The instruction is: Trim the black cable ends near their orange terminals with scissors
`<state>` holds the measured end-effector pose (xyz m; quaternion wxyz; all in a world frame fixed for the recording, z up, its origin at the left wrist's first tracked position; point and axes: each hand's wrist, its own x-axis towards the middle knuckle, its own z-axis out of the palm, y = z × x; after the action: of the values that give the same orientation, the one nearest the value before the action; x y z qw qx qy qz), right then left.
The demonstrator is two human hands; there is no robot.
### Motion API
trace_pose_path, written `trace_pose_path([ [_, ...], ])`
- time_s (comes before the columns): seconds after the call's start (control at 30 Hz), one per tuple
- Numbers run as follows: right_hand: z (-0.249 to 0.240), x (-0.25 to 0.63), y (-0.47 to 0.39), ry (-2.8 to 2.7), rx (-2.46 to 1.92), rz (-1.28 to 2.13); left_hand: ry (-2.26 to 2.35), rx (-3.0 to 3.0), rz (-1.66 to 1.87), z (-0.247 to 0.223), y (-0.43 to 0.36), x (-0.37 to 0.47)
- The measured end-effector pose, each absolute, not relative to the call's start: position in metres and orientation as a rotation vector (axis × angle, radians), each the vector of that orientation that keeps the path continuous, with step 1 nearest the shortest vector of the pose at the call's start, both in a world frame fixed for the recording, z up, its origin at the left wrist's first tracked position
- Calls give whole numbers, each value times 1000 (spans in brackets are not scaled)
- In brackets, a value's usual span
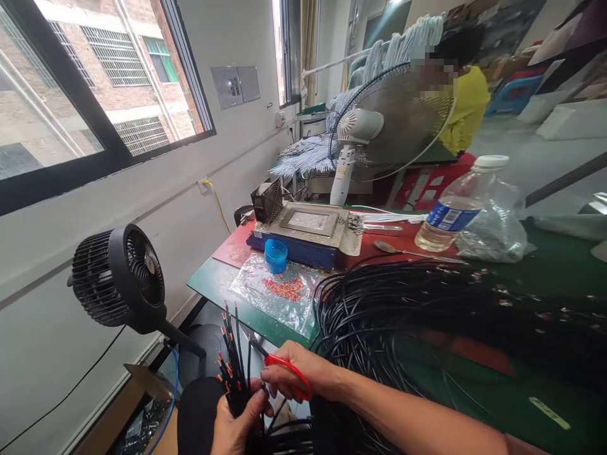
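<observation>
At the left of the frame a black fan (130, 278) stands in front of the white wall, with an open cardboard box (159, 395) below it in the lower left. At the bottom, left of centre, the left hand (232, 430) is closed round a bundle of black cables (230, 357), which stand roughly upright with red and yellow wire ends showing. Just right of it, the right hand (310, 363) holds red-handled scissors (286, 363), fingers through the handle, blades pointing to the upper left beside the bundle; whether the blades are apart is too small to tell. The fingertips of both hands come close together at the bundle's right side.

Above the hands, on the table (206, 281), a clear plastic sheet (246, 289) bears a blue cup (275, 258) and scattered red bits (287, 289). Behind it sits a blue-sided device (296, 251). To the right, a big heap of black cables (351, 303) spreads across the table to the frame's edge. Beyond the heap stand a white-capped bottle (448, 218) and, beside it, a clear plastic bag (497, 237). A person in yellow (469, 107) is at the upper right, partly behind a white fan (360, 126).
</observation>
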<state>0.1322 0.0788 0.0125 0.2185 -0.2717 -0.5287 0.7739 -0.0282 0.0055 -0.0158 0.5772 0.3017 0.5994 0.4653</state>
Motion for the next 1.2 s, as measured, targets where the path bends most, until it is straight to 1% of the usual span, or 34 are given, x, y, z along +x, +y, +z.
trace_pose_path([
  [0.23,11,134,79,-1505,-731,2192,1411,650,1133,-14,5,-25],
  [0.4,13,133,80,-1449,-775,2151,1365,578,1162,-18,4,-25],
  [0.63,12,133,80,-1470,-789,2191,1335,610,1168,-10,4,-20],
  [0.83,14,133,82,-1443,-885,2218,1308,562,1209,-16,2,-22],
  [1.2,8,135,82,-1458,-748,2244,1238,582,1255,-24,7,-22],
])
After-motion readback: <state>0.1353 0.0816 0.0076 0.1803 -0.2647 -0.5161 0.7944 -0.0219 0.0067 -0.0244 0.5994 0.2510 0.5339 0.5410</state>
